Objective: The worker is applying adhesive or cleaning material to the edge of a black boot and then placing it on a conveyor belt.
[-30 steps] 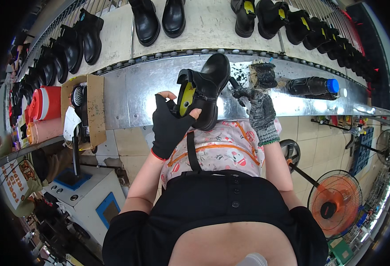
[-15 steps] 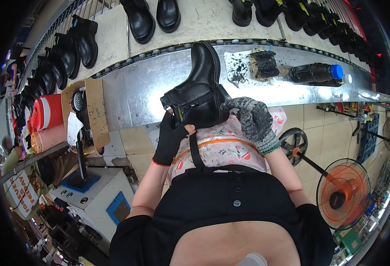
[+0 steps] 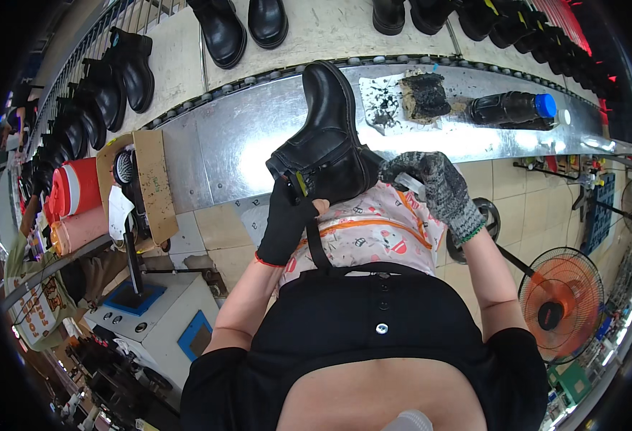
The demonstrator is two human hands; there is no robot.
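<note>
A black leather ankle boot (image 3: pixel 328 122) lies on its side at the near edge of the metal bench, toe pointing away from me. A zip runs along its upward side, and a bit of yellow shows at the shaft opening. My left hand (image 3: pixel 287 219), in a black glove with bare fingertips, is closed on the shaft at that opening; some of its fingers are hidden by the boot. Right of the heel, my right hand (image 3: pixel 438 190), in a grey knitted glove, is closed around a small white piece (image 3: pixel 410 184) whose kind I cannot make out.
On the metal bench (image 3: pixel 237 144) lie a black-stained cloth (image 3: pixel 380 104), a dark sponge-like block (image 3: pixel 425 97) and a dark bottle (image 3: pixel 510 108) with a blue cap. Several boots (image 3: pixel 219 32) stand beyond. A cardboard box (image 3: pixel 156 187) is at left, an orange fan (image 3: pixel 561 305) at right.
My right hand has drawn back to the right from the boot's heel, and the white piece now shows in it. The boot has shifted slightly; my left hand keeps its hold.
</note>
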